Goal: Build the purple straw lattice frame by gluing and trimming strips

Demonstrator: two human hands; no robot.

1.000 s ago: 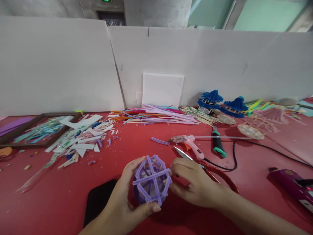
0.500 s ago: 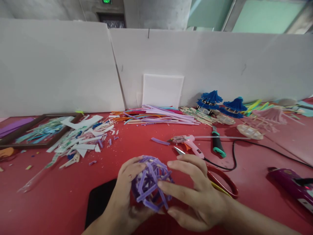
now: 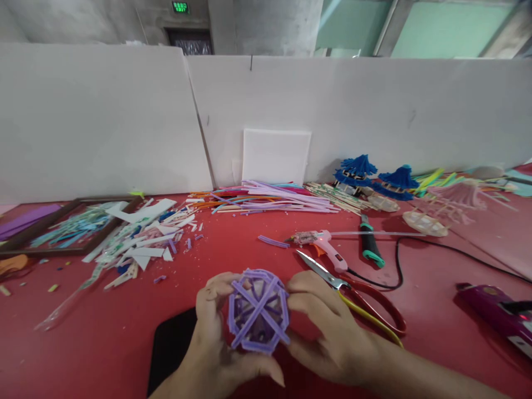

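Observation:
A round openwork ball of purple fuzzy strips point(image 3: 260, 311) is held up above the red table, its crossed strips facing me. My left hand point(image 3: 218, 332) wraps round its left side and underside, with the thumb below. On the right side, my right hand point(image 3: 326, 324) has bent fingers against the ball's edge. Scissors point(image 3: 369, 305) with red and yellow handles lie open beside my right hand. Beyond them rests a pink glue gun point(image 3: 322, 244), and a short purple strip piece point(image 3: 273, 241) lies near its nozzle.
A black flat object point(image 3: 170, 349) lies by my left forearm. White scraps point(image 3: 145, 238) and a brown frame point(image 3: 75, 249) are at left, coloured strips point(image 3: 270, 198) behind, a utility knife point(image 3: 369, 241), blue-roofed models point(image 3: 356, 172), a cord and a magenta tool point(image 3: 499, 316) at right.
The ball has been turned so a crossed face shows. My right hand has drawn in lower against its right side, uncovering more of the scissors.

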